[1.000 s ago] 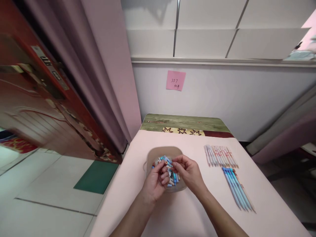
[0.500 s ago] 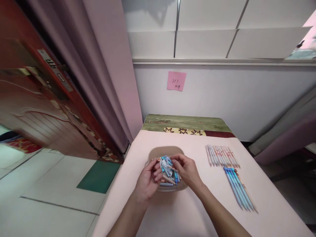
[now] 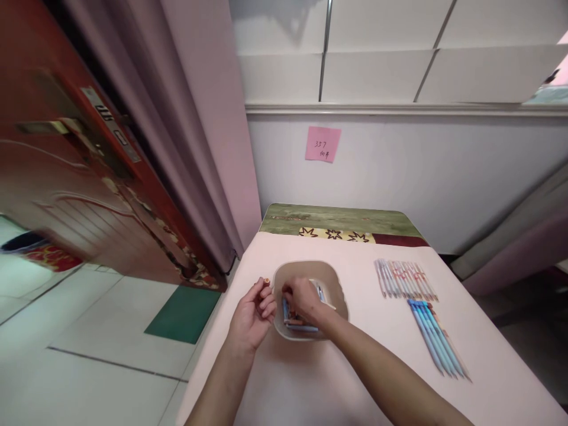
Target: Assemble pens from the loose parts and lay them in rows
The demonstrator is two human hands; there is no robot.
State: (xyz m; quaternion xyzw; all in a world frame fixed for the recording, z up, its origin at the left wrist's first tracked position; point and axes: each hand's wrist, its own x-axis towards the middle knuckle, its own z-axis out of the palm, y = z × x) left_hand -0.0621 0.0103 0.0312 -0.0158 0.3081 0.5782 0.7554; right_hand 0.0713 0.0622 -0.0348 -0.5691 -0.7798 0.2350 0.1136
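My left hand [image 3: 254, 313] is raised just left of the plastic container, its fingers curled around a small orange-brown pen barrel [image 3: 267, 282] with a hollow end showing. My right hand [image 3: 302, 297] reaches down inside the container [image 3: 339, 290], among loose pen parts [image 3: 302, 327] in blue, white and brown. Its fingers are blurred and partly hidden, so what they grip does not show. To the right lies a row of blue pens [image 3: 432, 340] with a brown one at its right side. Behind them is a row of pale pens [image 3: 390, 278] with reddish markings.
A pale cloth covers the table [image 3: 275, 384], whose green patterned far end [image 3: 337, 218] meets the white wall. A pink note [image 3: 323, 144] is stuck there. On the left are a purple curtain [image 3: 199, 118] and a red-brown door [image 3: 89, 195].
My left hand has moved left, away from the container, with the small pen barrel. My right hand has shifted left and down into the container. The view has turned slightly left.
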